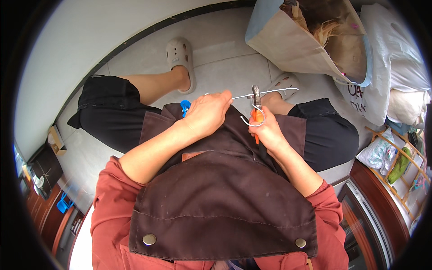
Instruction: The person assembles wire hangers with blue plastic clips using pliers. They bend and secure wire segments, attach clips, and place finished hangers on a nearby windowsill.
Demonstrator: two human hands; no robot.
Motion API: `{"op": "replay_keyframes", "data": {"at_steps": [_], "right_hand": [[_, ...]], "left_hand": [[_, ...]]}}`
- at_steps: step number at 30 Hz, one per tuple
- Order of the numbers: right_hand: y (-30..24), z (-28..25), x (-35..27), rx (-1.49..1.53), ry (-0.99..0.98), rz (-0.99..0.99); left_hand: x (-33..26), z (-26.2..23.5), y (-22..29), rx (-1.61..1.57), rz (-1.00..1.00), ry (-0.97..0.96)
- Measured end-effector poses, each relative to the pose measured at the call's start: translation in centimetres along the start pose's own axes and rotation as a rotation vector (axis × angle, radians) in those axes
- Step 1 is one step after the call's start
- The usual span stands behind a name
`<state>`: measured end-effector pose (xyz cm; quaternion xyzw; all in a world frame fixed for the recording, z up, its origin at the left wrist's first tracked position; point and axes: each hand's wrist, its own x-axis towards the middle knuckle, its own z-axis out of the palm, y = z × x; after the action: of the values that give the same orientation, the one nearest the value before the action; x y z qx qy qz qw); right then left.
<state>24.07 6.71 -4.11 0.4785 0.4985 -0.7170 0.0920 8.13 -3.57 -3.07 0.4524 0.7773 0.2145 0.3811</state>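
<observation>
A gap lies over the brown apron (225, 184) between left hand (208, 112) and right hand (268, 130) — barred at its far edge by the pale wire (279, 89) and pliers (256, 95). Beyond, floor (225, 63) opens leftward of the paper bag (292, 47) — an obstacle.

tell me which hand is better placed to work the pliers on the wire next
Probably the right hand: it grips the orange-handled pliers, whose head is at the wire. The left hand is closed around the wire, so seems better suited to steadying.
</observation>
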Motion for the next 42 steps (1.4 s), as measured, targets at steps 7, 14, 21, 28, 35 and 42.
{"op": "replay_keyframes", "data": {"at_steps": [7, 14, 21, 28, 35, 42], "right_hand": [[-2.0, 0.1, -0.8, 0.063, -0.124, 0.007], [-4.0, 0.2, -2.1, 0.347, -0.292, 0.071], [-2.8, 0.5, -2.8, 0.485, -0.398, 0.106], [-3.8, 1.2, -2.6, 0.712, -0.549, 0.069], [-4.6, 2.5, -2.7, 0.94, -0.749, -0.008], [-5.2, 2.9, -3.1, 1.022, -0.886, -0.079]], "left_hand": [[0.3, 0.9, -0.2, -0.272, -0.18, 0.109], [0.7, 0.4, -0.1, -0.391, -0.008, 0.324], [0.3, 1.5, -0.9, -0.477, 0.061, 0.295], [2.0, 0.5, -1.0, -0.607, 0.19, 0.335], [2.1, -0.6, 0.0, -0.813, 0.17, 0.308], [2.3, -0.7, 1.5, -0.962, 0.209, 0.316]]}}
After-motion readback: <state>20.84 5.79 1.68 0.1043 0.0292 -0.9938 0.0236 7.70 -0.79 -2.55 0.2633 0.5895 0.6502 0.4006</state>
